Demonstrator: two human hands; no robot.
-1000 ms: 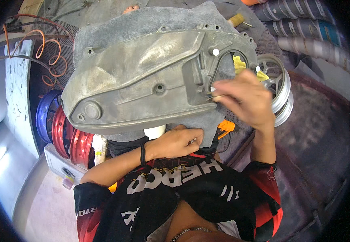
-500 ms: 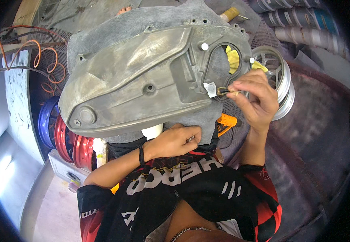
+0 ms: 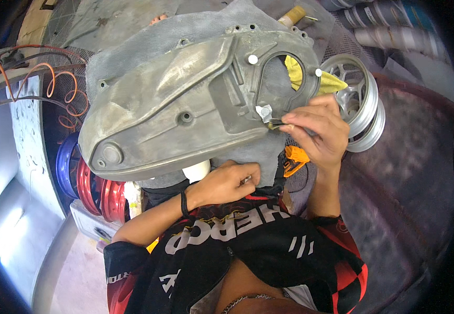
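A large grey metal engine cover (image 3: 185, 99), of the sort fitted to a scooter, lies across a grey cloth (image 3: 148, 36). On its right part, below the round opening, sticks a small white piece of tape (image 3: 263, 113) with a raised circle in it. My right hand (image 3: 318, 131) is closed in a pinch around a thin, dark-tipped tool (image 3: 275, 126), whose exact kind is unclear. Its tip is at the cover's edge, just below the tape. My left hand (image 3: 232, 179) is curled below the cover near my lap; whatever its fingers hold is hidden.
White round plugs (image 3: 252, 59) sit in holes on the cover. Yellow cloth (image 3: 331, 82) shows behind the opening. A silver wheel rim (image 3: 360, 104) stands to the right, red rims (image 3: 113, 199) and a blue rim (image 3: 67, 165) to the left. An orange tool (image 3: 295, 159) lies below.
My right hand and the tool have shifted slightly left and down, from beside the tape to just below it. The whole view has also shifted a little. My left hand stays curled in place.
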